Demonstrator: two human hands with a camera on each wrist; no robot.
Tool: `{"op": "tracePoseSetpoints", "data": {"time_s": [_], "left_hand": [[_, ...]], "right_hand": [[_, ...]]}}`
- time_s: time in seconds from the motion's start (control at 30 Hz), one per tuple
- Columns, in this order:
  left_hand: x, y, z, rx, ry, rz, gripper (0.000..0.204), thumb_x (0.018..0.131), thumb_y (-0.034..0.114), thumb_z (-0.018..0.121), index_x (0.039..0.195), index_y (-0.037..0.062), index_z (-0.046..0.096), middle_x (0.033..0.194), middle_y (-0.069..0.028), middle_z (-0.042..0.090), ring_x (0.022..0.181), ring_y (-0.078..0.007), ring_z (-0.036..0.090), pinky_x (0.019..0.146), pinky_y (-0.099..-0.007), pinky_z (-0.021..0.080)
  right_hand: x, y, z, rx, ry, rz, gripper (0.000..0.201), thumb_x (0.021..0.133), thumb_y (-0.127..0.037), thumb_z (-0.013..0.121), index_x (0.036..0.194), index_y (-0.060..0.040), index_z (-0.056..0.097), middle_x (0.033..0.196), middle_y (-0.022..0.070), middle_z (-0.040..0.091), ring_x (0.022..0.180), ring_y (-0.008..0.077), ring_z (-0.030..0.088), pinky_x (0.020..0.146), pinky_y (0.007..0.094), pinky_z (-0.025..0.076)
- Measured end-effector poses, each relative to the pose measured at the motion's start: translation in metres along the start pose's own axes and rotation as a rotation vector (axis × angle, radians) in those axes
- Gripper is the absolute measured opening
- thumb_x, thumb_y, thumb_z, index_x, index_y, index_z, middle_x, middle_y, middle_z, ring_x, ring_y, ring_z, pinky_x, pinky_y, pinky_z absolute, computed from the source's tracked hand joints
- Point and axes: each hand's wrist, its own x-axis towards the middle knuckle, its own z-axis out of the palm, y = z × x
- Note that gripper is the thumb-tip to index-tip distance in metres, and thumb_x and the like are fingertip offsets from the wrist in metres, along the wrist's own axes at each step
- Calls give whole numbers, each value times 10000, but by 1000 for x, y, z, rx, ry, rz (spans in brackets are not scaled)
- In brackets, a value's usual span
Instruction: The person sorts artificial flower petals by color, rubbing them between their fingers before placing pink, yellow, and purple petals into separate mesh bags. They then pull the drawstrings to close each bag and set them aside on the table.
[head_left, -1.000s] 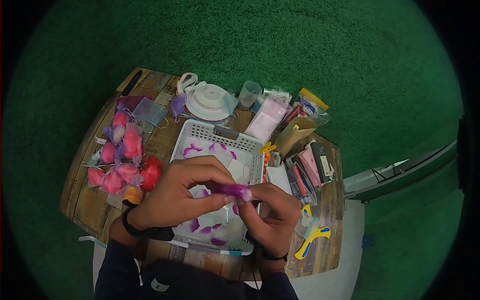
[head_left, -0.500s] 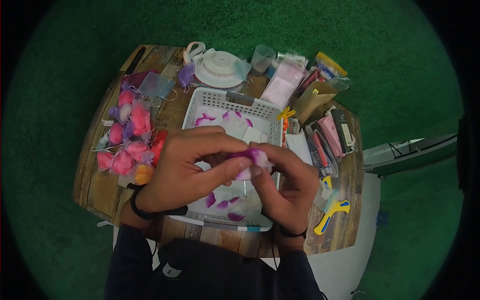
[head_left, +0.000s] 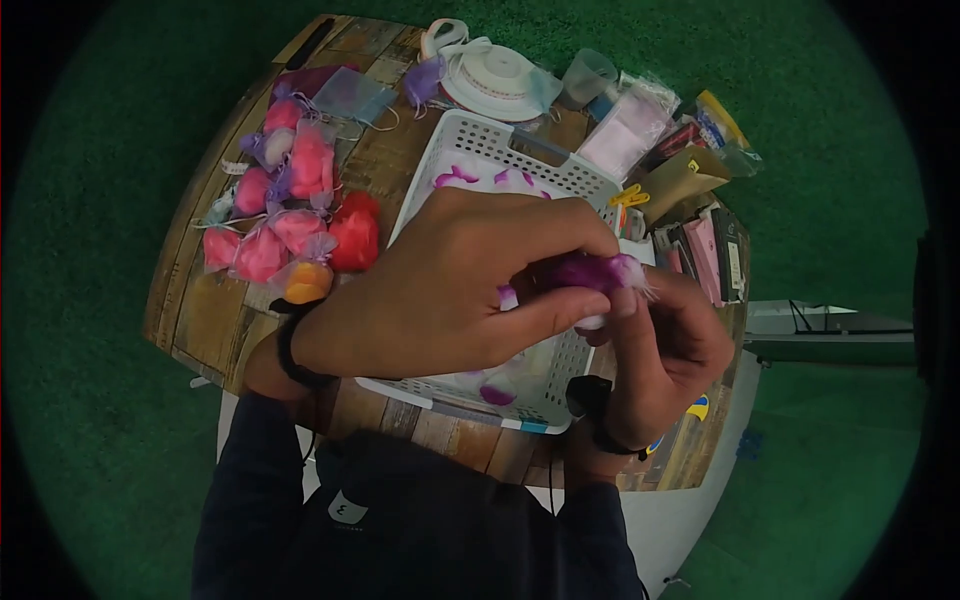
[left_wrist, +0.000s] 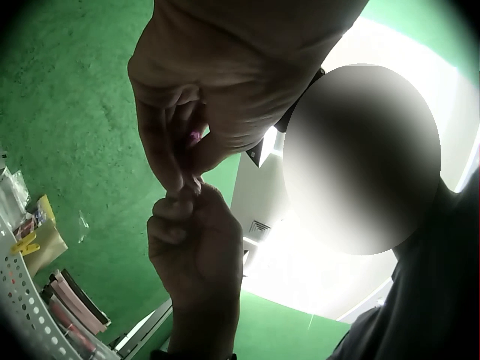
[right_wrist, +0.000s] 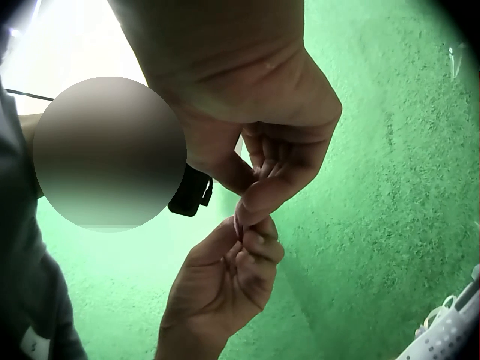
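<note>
Above the white basket (head_left: 480, 405), both hands meet at a bundle of purple and white petals (head_left: 585, 272). The left hand (head_left: 450, 285) pinches the bundle's purple part between thumb and fingers. At its frayed white end, the right hand (head_left: 665, 350) pinches with thumb and index finger. More purple-tipped petals (head_left: 497, 395) lie in the basket, partly hidden by the left arm. In the left wrist view a bit of purple (left_wrist: 196, 136) shows inside the left hand; the right wrist view shows the fingertips of both hands close together.
Small mesh bags with pink contents (head_left: 262, 250) and a red bundle (head_left: 355, 232) lie left of the basket. A ribbon roll (head_left: 500, 80) and clear cup (head_left: 588, 78) stand behind it. Packets, a brown envelope (head_left: 690, 180) and a yellow clip (head_left: 630, 196) are at the right.
The head view has shifted, with the table appearing higher. Both hands have moved rightward with the petals, over the basket's right side. More of the white end showed half a second ago.
</note>
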Motion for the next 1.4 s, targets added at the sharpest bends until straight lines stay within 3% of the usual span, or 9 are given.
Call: {"op": "tracePoseSetpoints", "data": {"time_s": [0.27, 0.33, 0.43, 0.53, 0.63, 0.87, 1.07, 1.27, 1.4], "left_hand": [[-3, 2, -34, -90, -84, -107, 168, 804, -32, 727, 966, -41, 681, 818, -95, 688, 677, -132, 676, 574, -240, 531], [-6, 2, -43, 90, -60, 1, 149, 804, -48, 717, 950, -47, 687, 822, -99, 691, 676, -131, 674, 575, -234, 529], [-9, 9, -55, 159, 206, 26, 157, 813, -79, 693, 969, -58, 690, 833, -98, 695, 705, -111, 663, 603, -214, 525], [-11, 11, -68, 94, 268, 20, 179, 836, -77, 680, 1015, -59, 677, 845, -96, 693, 730, -106, 659, 619, -214, 528], [-12, 13, -74, 3, 309, -6, 196, 847, -82, 670, 1042, -59, 668, 858, -93, 688, 742, -101, 657, 624, -211, 529], [-22, 27, -84, -17, 233, 3, 200, 829, -104, 673, 1024, -63, 668, 812, -94, 679, 684, -86, 640, 580, -193, 503], [-26, 27, -97, -262, 169, -42, 190, 847, -99, 666, 1033, -58, 667, 856, -100, 682, 755, -87, 649, 632, -200, 514], [-25, 27, -97, -222, 289, -35, 182, 852, -87, 676, 1031, -58, 663, 874, -76, 686, 788, -89, 649, 681, -219, 534], [-21, 26, -93, -215, 335, -114, 180, 852, -89, 676, 1029, -60, 659, 885, -69, 686, 791, -97, 649, 689, -230, 540]], "right_hand": [[13, -17, 16, -236, -192, -6, 96, 866, -7, 688, 951, 35, 679, 766, 76, 698, 637, 122, 648, 597, 230, 497], [19, -20, 29, 134, -138, 480, 119, 927, -81, 649, 994, 13, 619, 745, 51, 674, 630, 100, 637, 560, 228, 494], [15, 14, 47, 153, -523, 801, 159, 994, -176, 547, 979, -21, 583, 727, 29, 648, 643, 88, 624, 543, 240, 488], [-16, 49, 69, -465, -940, 452, 218, 902, -188, 615, 843, 21, 625, 731, 192, 655, 655, 331, 652, 614, 418, 515], [-34, 72, 89, -667, -1038, 312, 281, 858, -241, 640, 791, 32, 635, 758, 251, 640, 726, 419, 637, 682, 475, 514], [-61, 151, 102, -594, -898, 114, 275, 795, -248, 672, 751, 22, 644, 764, 225, 663, 756, 399, 654, 712, 481, 520], [-23, 79, 87, -618, -1059, 503, 205, 772, -207, 656, 788, -4, 669, 750, 180, 662, 697, 332, 655, 669, 423, 508], [-16, 40, 50, -146, -709, 806, 94, 873, -72, 672, 836, -25, 599, 714, -47, 567, 655, 26, 514, 560, 222, 406], [-4, -19, 39, 128, -414, 617, 98, 879, -64, 680, 888, -35, 587, 758, -25, 588, 625, 26, 524, 549, 182, 407]]}}
